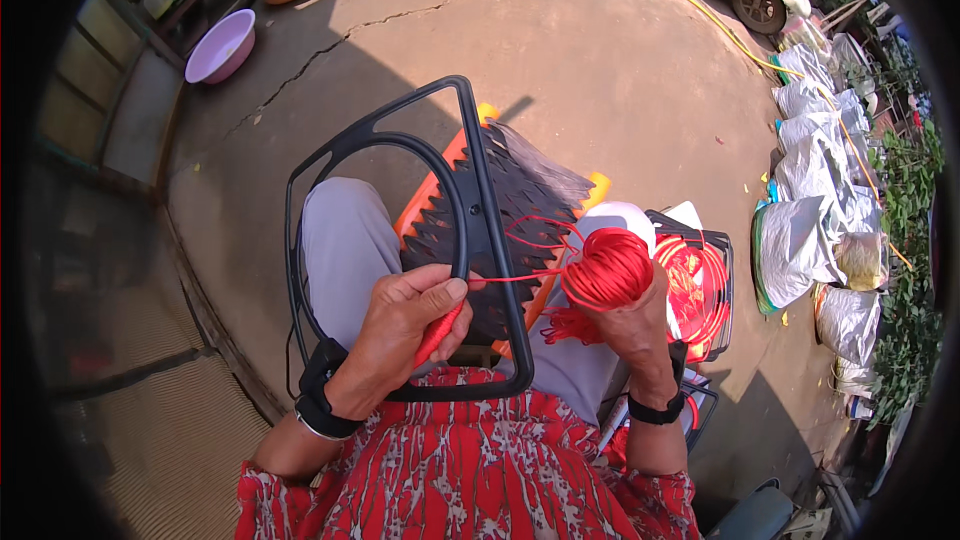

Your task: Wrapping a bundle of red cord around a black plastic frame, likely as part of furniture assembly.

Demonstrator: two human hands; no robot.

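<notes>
A black plastic frame (pixel 476 210) with a curved inner bar stands tilted across my lap. My left hand (pixel 408 318) is closed round the lower end of the curved bar, where red cord (pixel 437 333) is wound tightly over it. From the thumb and fingers a taut red strand runs right, crossing the frame's straight bar. It leads to a thick bundle of red cord (pixel 607 268) with loose loops hanging below. My right hand (pixel 635 325) grips this bundle from behind and below; most of its fingers are hidden by the cord.
Between my knees sits an orange-edged object with black jagged strips (pixel 520 175). Beside my right leg, a black crate (pixel 728 290) holds coiled red cord. White sacks (pixel 808 165) line the right side. Two basins (pixel 222 46) and a yellow hose (pixel 690 0) lie farther off.
</notes>
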